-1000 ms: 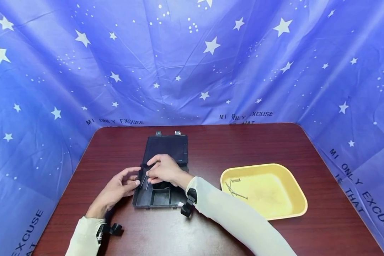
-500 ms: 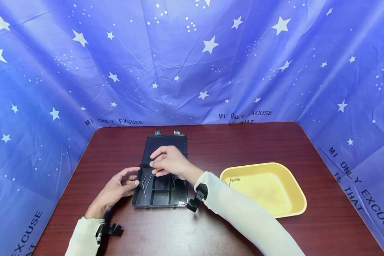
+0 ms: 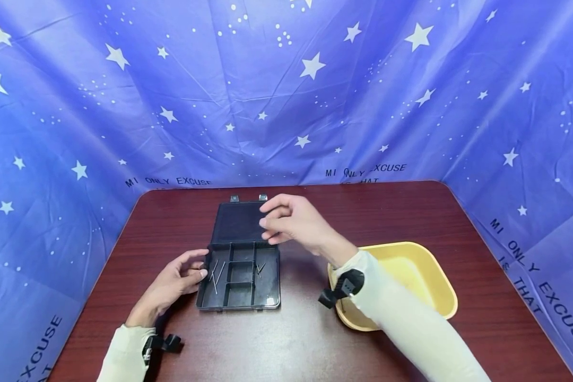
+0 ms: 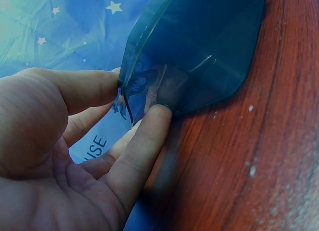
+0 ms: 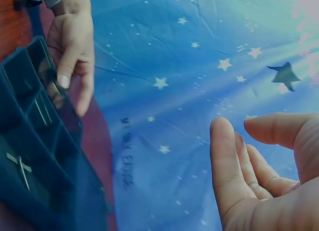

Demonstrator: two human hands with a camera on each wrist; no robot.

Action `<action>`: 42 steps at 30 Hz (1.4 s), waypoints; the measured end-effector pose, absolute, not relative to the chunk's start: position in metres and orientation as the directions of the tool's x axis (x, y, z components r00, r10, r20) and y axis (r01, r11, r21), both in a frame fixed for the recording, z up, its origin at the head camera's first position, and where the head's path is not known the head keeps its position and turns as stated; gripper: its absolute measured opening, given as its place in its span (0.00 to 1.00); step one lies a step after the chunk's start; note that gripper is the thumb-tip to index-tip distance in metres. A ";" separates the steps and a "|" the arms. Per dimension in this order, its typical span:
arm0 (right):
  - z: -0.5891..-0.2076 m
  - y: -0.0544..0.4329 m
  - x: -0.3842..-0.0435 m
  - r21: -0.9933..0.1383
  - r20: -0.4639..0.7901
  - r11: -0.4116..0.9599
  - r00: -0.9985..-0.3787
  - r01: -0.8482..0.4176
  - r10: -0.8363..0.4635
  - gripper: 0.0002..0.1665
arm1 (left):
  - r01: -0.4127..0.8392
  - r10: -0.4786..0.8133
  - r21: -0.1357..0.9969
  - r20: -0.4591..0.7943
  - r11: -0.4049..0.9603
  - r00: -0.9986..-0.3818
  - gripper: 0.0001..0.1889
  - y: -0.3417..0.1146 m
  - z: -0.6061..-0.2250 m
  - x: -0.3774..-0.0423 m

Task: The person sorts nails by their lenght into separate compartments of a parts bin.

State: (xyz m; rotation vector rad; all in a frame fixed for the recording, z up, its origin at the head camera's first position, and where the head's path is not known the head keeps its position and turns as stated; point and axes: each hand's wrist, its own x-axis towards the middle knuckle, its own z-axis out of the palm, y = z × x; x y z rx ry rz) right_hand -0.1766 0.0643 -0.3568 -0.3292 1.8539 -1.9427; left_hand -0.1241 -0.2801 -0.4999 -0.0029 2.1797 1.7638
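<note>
A black compartment box (image 3: 241, 287) lies on the table with its lid (image 3: 239, 223) folded back. Thin metal nails (image 3: 218, 280) lie in its long left compartment; shorter screw-like pieces (image 3: 260, 269) cross each other in the right one. At the box's left side, my left hand (image 3: 174, 278) pinches the wall, thumb and finger right at the edge in the left wrist view (image 4: 119, 81). My right hand (image 3: 301, 223) hovers by the lid's right side. Between its bent, parted fingers (image 5: 224, 161) nothing is held in the right wrist view.
A yellow basin (image 3: 439, 276) stands on the right of the table (image 3: 286, 345), partly hidden by my right forearm. A blue star-patterned cloth (image 3: 286, 95) hangs around the table. A black camera (image 3: 344, 286) is strapped to each wrist.
My right hand has let go of a nail in the left compartment, risen, and moved right past the box. My left hand stays at the box's left side.
</note>
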 end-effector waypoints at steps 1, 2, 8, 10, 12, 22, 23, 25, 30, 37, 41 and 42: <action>-0.355 0.072 -0.175 -0.990 -0.123 -0.003 -0.883 0.139 -0.453 0.20 | -0.211 0.207 0.949 -0.261 0.233 -0.943 0.33 -0.280 -0.501 -0.124; -0.353 0.081 -0.174 -0.991 -0.119 0.003 -0.889 0.132 -0.443 0.21 | -0.211 0.208 0.950 -0.260 0.232 -0.943 0.33 -0.279 -0.501 -0.124; -0.353 0.128 -0.166 -0.993 -0.119 0.038 -0.917 0.113 -0.380 0.20 | -0.206 0.212 0.951 -0.256 0.232 -0.943 0.33 -0.280 -0.502 -0.125; -0.356 0.140 -0.164 -0.992 -0.128 0.063 -0.923 0.113 -0.364 0.21 | -0.206 0.208 0.950 -0.256 0.234 -0.944 0.33 -0.281 -0.503 -0.125; -0.359 0.150 -0.163 -0.989 -0.140 0.095 -0.924 0.114 -0.354 0.21 | -0.203 0.208 0.951 -0.253 0.234 -0.945 0.33 -0.281 -0.503 -0.125; -0.382 0.189 -0.148 -0.962 -0.234 0.219 -0.901 0.161 -0.365 0.22 | -0.194 0.216 0.951 -0.247 0.240 -0.945 0.33 -0.282 -0.503 -0.124; -0.386 0.193 -0.146 -0.958 -0.245 0.235 -0.898 0.166 -0.365 0.22 | -0.194 0.217 0.951 -0.247 0.240 -0.944 0.33 -0.281 -0.503 -0.124; -0.394 0.201 -0.142 -0.950 -0.263 0.260 -0.893 0.173 -0.365 0.22 | -0.194 0.218 0.951 -0.247 0.241 -0.944 0.33 -0.281 -0.502 -0.124; -0.416 0.216 -0.132 -0.936 -0.279 0.316 -0.877 0.156 -0.392 0.23 | -0.192 0.222 0.951 -0.247 0.240 -0.943 0.33 -0.281 -0.502 -0.125; -0.446 0.217 -0.117 -0.911 -0.351 0.367 -0.822 0.189 -0.448 0.19 | -0.190 0.219 0.950 -0.246 0.247 -0.944 0.33 -0.281 -0.501 -0.125; -0.458 0.211 -0.106 -0.906 -0.379 0.360 -0.805 0.223 -0.456 0.17 | -0.196 0.214 0.949 -0.251 0.249 -0.944 0.33 -0.281 -0.502 -0.125; -0.460 0.210 -0.104 -0.904 -0.386 0.359 -0.804 0.232 -0.453 0.18 | -0.198 0.213 0.948 -0.253 0.249 -0.944 0.33 -0.281 -0.502 -0.125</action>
